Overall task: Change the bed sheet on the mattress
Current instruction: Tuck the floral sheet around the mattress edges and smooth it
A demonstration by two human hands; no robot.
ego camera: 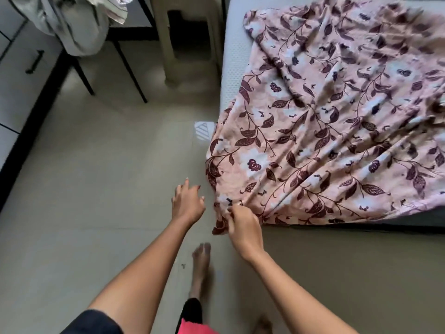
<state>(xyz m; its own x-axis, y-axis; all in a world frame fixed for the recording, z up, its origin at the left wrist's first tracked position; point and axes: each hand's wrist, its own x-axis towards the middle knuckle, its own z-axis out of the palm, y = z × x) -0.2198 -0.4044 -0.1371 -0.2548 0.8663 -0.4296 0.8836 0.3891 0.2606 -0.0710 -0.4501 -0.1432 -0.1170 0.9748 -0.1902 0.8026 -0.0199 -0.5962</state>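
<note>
Bed sheet (337, 116) lies on mattress (234, 56) at right, its near-left corner overhanging the floor (96, 189) and gripped by right hand (243, 225), left hand (186, 203) just left, apart; stool (187, 39) beside mattress behind; cloth-draped chair (115, 56), then cabinet (24, 68), farther left.

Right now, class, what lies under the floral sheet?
A white mattress shows left of the floral sheet. The near corner is covered, where the right hand grips the cloth.
</note>
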